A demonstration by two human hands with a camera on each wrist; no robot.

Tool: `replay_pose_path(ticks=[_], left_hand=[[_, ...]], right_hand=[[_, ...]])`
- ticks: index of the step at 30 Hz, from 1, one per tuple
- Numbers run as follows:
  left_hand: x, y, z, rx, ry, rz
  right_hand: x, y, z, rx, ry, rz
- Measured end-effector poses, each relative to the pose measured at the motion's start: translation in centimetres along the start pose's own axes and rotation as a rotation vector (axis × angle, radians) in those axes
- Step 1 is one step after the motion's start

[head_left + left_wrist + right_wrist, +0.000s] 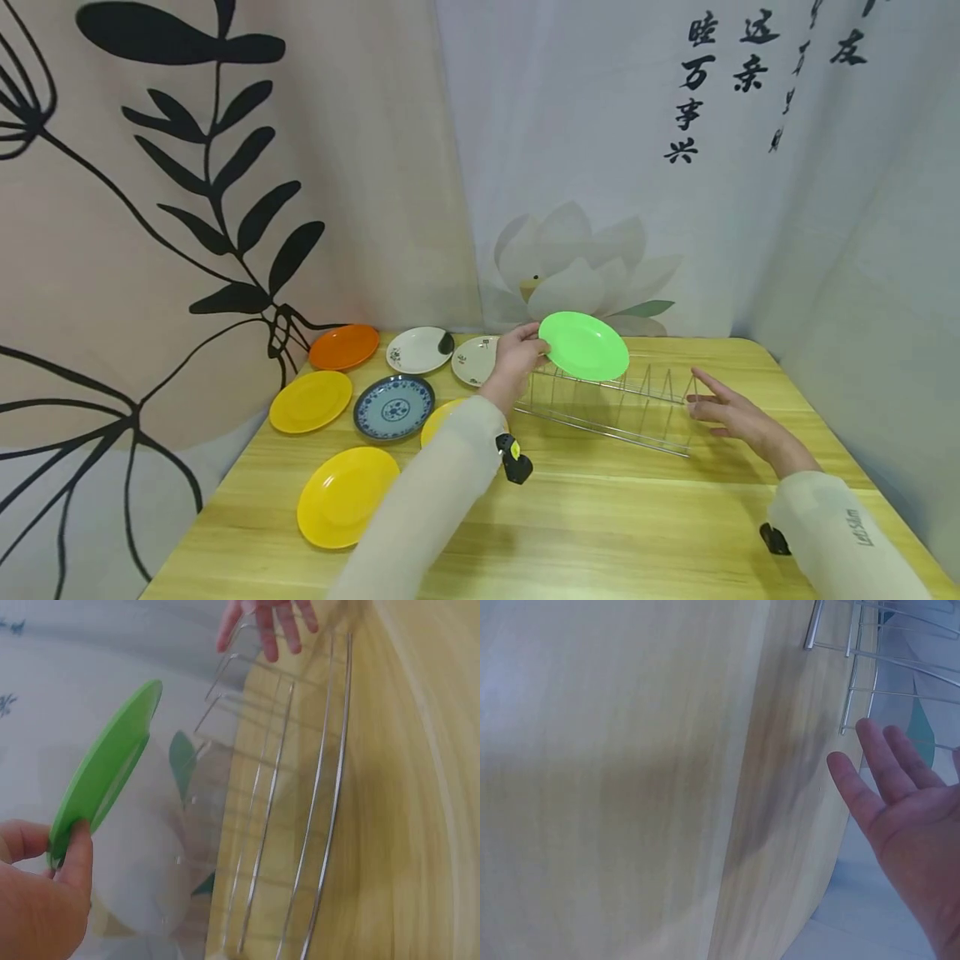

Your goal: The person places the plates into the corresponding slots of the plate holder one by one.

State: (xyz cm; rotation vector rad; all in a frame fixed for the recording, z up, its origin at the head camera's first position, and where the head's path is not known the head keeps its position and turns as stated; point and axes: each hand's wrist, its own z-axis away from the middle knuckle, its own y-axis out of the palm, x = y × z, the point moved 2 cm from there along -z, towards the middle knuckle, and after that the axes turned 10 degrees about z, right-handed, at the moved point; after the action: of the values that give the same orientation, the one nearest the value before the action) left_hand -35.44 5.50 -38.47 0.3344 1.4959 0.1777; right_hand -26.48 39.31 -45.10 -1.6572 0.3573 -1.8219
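My left hand [519, 360] pinches a bright green plate [583, 346] by its left edge, thumb on one face and fingers on the other. In the head view the plate overlaps the top of a wire dish rack [600, 425]; the left wrist view has it tilted, in the air beside the rack's upright wires. At the rack's right end is my right hand [738, 417], fingers spread and holding nothing. Its fingertips [840, 761] lie close by the end wires in the right wrist view.
Left of the rack lie an orange plate [343, 347], yellow plates [348, 497], a blue patterned plate [393, 407] and white plates [418, 350]. One yellow plate is partly hidden by my left sleeve [435, 492]. A printed curtain [375, 167] hangs behind the wooden table [600, 533].
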Motion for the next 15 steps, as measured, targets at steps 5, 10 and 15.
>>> replay_pose_path(ticks=[5, 10, 15], left_hand=[[0.5, 2.6, 0.3, 0.005, 0.007, 0.008], [1.3, 5.1, 0.3, -0.004, 0.011, 0.024], [2.5, 7.2, 0.2, -0.020, -0.003, -0.011]], right_hand=[[-0.1, 0.0, -0.1, 0.003, -0.005, 0.000], [-0.2, -0.1, -0.1, 0.002, -0.002, -0.008], [-0.2, -0.1, -0.2, 0.006, -0.005, -0.002]])
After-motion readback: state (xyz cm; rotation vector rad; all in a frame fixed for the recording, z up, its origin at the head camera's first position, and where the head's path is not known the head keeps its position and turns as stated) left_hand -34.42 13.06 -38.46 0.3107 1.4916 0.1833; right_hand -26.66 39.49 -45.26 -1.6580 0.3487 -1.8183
